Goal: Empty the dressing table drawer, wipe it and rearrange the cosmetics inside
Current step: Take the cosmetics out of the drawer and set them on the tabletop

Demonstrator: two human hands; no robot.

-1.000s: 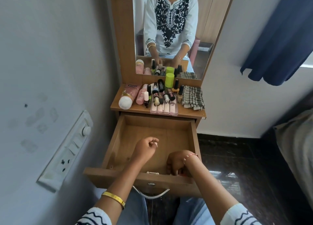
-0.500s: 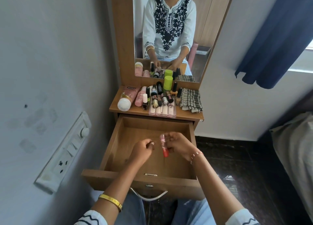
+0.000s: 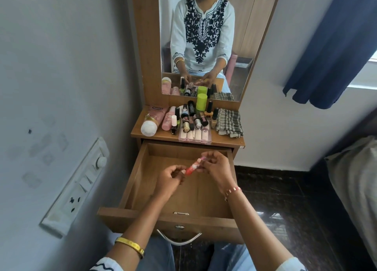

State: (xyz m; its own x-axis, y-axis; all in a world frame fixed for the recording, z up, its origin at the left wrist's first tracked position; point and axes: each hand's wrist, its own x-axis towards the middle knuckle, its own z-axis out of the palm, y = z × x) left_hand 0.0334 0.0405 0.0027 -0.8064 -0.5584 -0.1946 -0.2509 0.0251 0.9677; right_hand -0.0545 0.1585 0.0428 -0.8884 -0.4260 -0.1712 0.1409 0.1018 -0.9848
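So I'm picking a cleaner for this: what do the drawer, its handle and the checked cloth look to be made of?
The drawer: wood-grain board, probably laminate, matte, with printed-looking grain and square edges. The handle: metal, by its bright silvery shine. The checked cloth: soft woven fabric, likely cotton, lying in limp folds.

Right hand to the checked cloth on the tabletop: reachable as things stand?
Probably not yet: the right hand holds a red tube over the drawer. The path to the checked cloth looks clear.
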